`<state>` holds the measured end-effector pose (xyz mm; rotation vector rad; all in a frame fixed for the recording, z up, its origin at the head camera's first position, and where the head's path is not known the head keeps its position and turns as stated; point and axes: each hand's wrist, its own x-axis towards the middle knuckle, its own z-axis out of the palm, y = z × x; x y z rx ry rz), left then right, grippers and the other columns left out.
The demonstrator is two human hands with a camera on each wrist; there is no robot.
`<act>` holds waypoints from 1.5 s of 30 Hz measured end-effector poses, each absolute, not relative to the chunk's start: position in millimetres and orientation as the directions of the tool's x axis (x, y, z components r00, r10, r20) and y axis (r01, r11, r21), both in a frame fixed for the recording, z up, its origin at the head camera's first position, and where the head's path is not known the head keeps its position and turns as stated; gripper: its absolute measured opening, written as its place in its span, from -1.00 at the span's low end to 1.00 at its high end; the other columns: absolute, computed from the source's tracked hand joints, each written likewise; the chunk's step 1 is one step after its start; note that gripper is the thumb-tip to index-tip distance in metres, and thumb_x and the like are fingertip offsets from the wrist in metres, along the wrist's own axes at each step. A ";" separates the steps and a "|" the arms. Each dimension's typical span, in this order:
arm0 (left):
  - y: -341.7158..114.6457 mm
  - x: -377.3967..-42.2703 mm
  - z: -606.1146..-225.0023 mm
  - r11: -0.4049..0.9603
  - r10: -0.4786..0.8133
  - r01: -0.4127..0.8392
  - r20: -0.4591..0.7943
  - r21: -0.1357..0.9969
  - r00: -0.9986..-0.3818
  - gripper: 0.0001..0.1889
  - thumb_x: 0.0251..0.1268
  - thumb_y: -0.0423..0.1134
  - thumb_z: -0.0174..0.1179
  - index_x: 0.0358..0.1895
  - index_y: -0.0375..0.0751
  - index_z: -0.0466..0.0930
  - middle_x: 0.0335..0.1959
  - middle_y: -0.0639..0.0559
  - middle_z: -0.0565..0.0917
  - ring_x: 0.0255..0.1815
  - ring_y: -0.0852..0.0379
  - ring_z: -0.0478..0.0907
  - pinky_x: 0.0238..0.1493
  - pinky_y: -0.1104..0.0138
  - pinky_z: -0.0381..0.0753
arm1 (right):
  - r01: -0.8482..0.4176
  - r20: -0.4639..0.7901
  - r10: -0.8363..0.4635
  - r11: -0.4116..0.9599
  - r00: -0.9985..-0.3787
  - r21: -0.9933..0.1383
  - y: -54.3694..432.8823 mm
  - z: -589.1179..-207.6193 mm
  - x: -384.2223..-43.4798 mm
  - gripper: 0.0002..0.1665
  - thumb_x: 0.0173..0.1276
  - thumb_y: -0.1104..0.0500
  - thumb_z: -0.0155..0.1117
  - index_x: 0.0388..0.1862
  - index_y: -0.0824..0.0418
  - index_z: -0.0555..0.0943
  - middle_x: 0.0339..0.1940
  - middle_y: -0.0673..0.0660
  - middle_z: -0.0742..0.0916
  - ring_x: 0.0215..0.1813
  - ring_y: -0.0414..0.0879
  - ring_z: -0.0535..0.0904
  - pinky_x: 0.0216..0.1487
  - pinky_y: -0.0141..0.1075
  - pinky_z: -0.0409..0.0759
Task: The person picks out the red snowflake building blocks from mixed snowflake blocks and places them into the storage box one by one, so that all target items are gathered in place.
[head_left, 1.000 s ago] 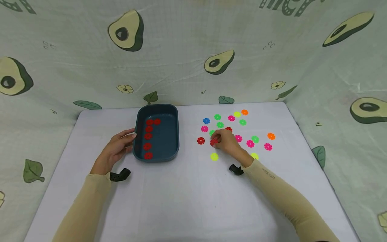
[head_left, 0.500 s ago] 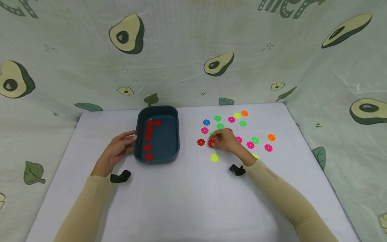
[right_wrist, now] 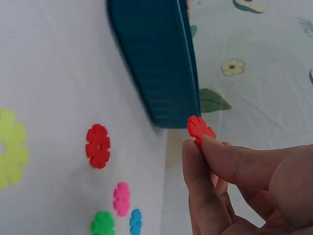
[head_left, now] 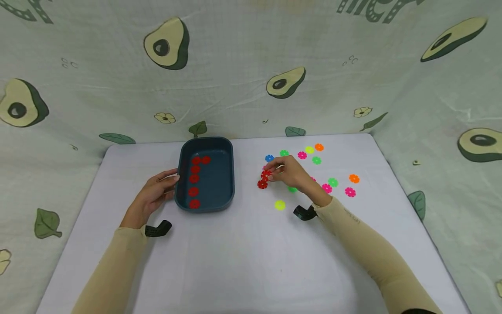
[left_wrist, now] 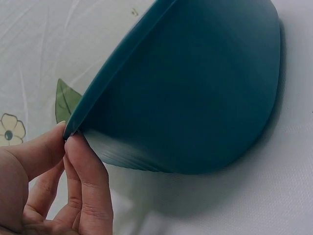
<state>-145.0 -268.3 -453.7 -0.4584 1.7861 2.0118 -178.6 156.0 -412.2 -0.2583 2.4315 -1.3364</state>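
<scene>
My right hand (head_left: pixel 289 171) pinches a red flower disc (right_wrist: pixel 198 127) between thumb and finger; it looks light, stiff, perhaps slick, best held by its edge; leftward, my left hand (head_left: pixel 154 194) grips the tray (head_left: pixel 217 183).

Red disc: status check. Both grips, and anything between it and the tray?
Right grip pinches red disc, beside tray, not over it. Left grip holds tray by the edge. Nothing seen between disc and tray.

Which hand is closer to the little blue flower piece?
The right hand, just on the near side of the blue piece; the left hand is farther left, holding the tray.
</scene>
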 end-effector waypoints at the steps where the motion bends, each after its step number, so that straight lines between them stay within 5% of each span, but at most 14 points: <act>1: -268.3 -145.1 -453.9 -0.097 0.086 -0.506 -0.499 0.857 -0.862 -0.71 0.59 -0.22 0.27 0.24 0.09 0.50 -0.24 0.30 0.73 -0.21 0.33 0.63 -0.15 0.44 0.64 | 0.010 -0.216 -0.328 0.531 -0.920 -0.847 154.3 -410.2 -179.5 -0.72 0.39 0.42 0.44 0.06 0.34 0.76 -0.02 0.27 0.72 0.00 0.12 0.66 -0.10 -0.30 0.65; 12: -267.5 -145.5 -454.8 -0.073 0.082 -0.504 -0.499 0.860 -0.863 -0.44 0.59 -0.21 0.28 0.53 -0.11 0.33 -0.19 0.30 0.73 -0.17 0.32 0.64 -0.13 0.44 0.64 | -0.051 -0.162 -0.360 0.517 -0.919 -0.855 123.9 -400.7 -190.3 -0.74 0.38 0.39 0.46 0.04 0.31 0.78 -0.11 0.22 0.72 -0.10 0.06 0.62 -0.12 -0.24 0.66; 21: -269.5 -145.2 -455.7 -0.091 0.085 -0.502 -0.496 0.860 -0.864 -0.47 0.59 -0.23 0.27 0.50 -0.11 0.36 -0.18 0.28 0.72 -0.18 0.32 0.64 -0.15 0.45 0.65 | -0.097 -0.129 -0.410 0.487 -0.903 -0.868 89.8 -394.4 -200.6 -0.75 0.35 0.46 0.44 0.00 0.34 0.78 -0.16 0.22 0.71 -0.17 0.03 0.62 -0.23 -0.36 0.59; 45: -267.6 -146.2 -453.2 -0.094 0.070 -0.511 -0.507 0.854 -0.859 -0.53 0.59 -0.22 0.27 0.45 -0.05 0.41 -0.23 0.29 0.73 -0.19 0.31 0.64 -0.14 0.44 0.64 | -0.156 -0.137 -0.464 0.538 -0.875 -0.828 18.4 -391.8 -220.1 -0.73 0.34 0.44 0.48 0.00 0.31 0.80 -0.13 0.20 0.77 -0.08 0.00 0.66 -0.14 -0.35 0.61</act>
